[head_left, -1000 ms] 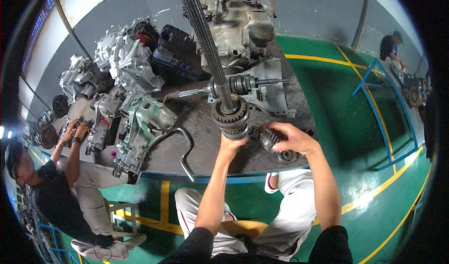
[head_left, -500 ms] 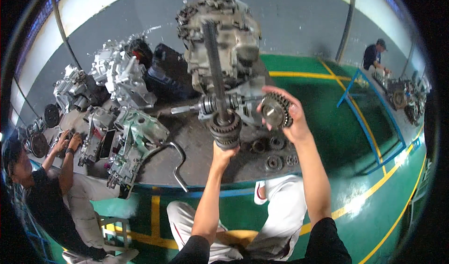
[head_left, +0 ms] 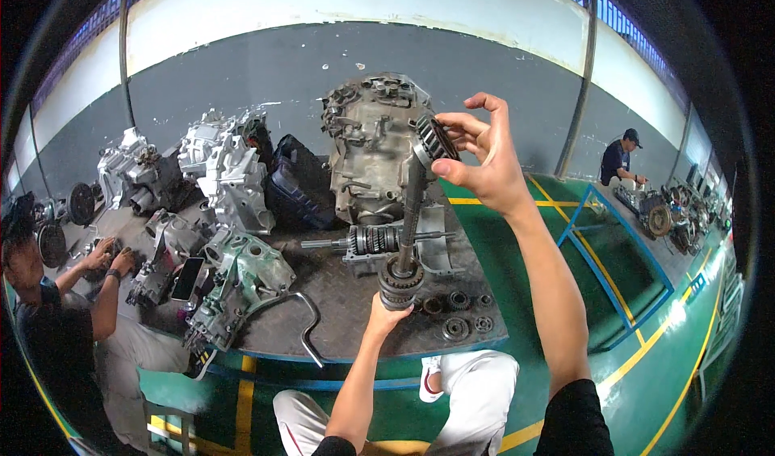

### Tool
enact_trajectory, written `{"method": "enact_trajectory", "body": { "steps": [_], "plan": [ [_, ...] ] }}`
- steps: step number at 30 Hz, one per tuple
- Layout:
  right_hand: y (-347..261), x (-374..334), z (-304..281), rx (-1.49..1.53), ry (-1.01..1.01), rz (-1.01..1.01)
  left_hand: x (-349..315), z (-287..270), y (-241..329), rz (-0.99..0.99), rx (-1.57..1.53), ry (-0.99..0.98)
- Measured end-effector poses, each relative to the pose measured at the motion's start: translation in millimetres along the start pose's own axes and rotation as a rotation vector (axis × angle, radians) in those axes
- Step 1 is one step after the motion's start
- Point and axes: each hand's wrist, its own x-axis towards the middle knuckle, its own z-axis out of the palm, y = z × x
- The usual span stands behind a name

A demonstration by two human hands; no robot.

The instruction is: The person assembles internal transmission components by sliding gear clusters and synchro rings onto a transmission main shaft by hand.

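Observation:
My left hand point(head_left: 386, 315) is wrapped round the lower end of an upright transmission shaft point(head_left: 412, 214), just under a stack of gears and rings point(head_left: 400, 282) on it. Up at the shaft's top end, my right hand point(head_left: 490, 156) grips a toothed gear point(head_left: 436, 140) between thumb and fingers, tilted. The gear overlaps the shaft tip in view; whether the tip is inside its bore I cannot tell. Behind the shaft, a second geared shaft point(head_left: 373, 240) lies across a casing piece point(head_left: 436, 254) on the bench.
Several loose gears point(head_left: 456, 328) lie at the bench's point(head_left: 274, 327) front right. A large gearbox point(head_left: 373, 145) stands behind. To the left are a bent metal bar point(head_left: 311, 319), metal housings point(head_left: 242, 274), a phone point(head_left: 187, 279) and a co-worker point(head_left: 60, 327). A blue frame point(head_left: 617, 266) stands right.
My right hand has raised the gear from beside the shaft to its top end. The view has tilted up, and the shaft now leans slightly right.

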Motion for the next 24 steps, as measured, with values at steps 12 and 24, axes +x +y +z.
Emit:
{"method": "enact_trajectory", "body": {
  "steps": [12, 24],
  "plan": [
    [48, -52, 21, -0.023, -0.305, 0.209, 4, 1, 12, -0.004, 0.061, -0.033],
    [118, -120, 44, -0.050, -0.430, 0.342, 6, 0, 12, -0.072, 0.000, -0.013]
  ]
}}
